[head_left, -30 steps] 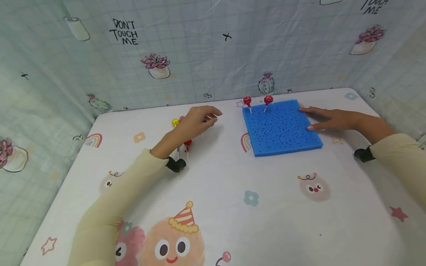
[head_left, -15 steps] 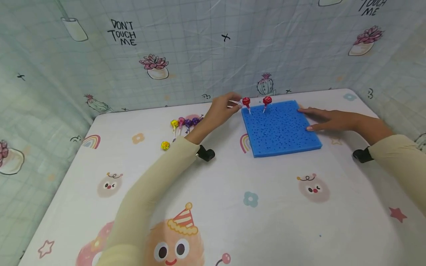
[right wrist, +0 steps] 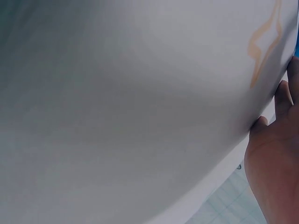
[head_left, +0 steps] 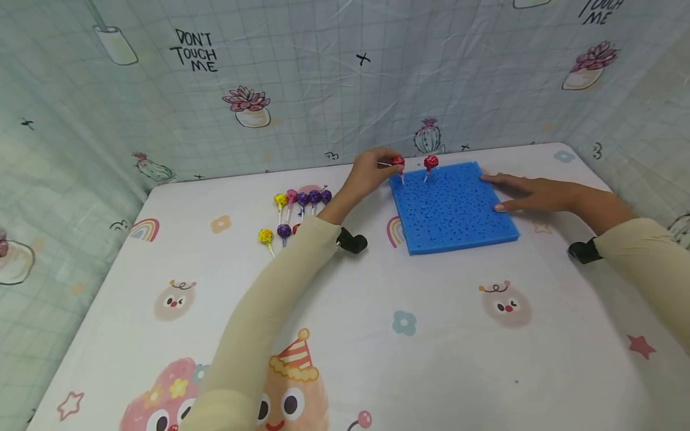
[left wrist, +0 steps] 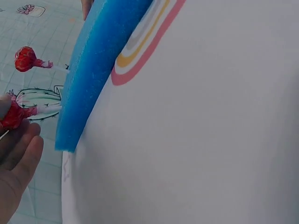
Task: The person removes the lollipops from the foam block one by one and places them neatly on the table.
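A blue foam block [head_left: 458,209] lies on the table, with two red lollipops standing in its far edge. My left hand [head_left: 372,170] pinches the head of the left red lollipop [left wrist: 15,116] between thumb and fingers, its stick still in the foam. A thin white strip shows by those fingers; what it is I cannot tell. The other red lollipop [head_left: 430,162] leans slightly, untouched, to the right. At the block's right edge, my right hand [head_left: 533,193] rests with fingers spread and thumb apart. In the right wrist view, that hand [right wrist: 275,144] lies along the white surface.
Several loose lollipops lie left of the block: yellow [head_left: 265,236], pink [head_left: 291,196] and purple [head_left: 283,230] ones, plus a red one partly hidden by the left sleeve [head_left: 269,311]. A patterned curtain [head_left: 323,90] hangs directly behind the table's far edge.
My left hand has moved right from above the loose lollipops to the left red lollipop and now pinches it. The right hand has stayed at the foam's edge.
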### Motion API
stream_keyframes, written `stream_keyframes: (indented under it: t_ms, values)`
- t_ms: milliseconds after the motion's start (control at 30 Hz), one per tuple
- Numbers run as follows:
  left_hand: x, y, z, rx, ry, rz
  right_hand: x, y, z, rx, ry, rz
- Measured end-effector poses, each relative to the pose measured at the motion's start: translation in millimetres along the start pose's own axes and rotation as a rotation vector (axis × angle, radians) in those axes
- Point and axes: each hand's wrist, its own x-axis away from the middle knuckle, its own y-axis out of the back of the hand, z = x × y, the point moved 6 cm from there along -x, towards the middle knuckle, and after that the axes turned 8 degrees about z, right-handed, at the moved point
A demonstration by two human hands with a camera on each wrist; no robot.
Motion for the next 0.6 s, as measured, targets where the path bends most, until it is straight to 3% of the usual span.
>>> stream_keyframes:
  t_ms: [200,600]
  values:
    - [-3.2,-4.9,0.2,0.019,-0.022,-0.001,1.1,-0.9,-1.5,-0.005,-0.005,0.000]
    - [-1.4,-7.7,-2.7,0.165,-0.033,-0.014,0.7,-0.8,-0.7,0.002,-0.015,-0.004]
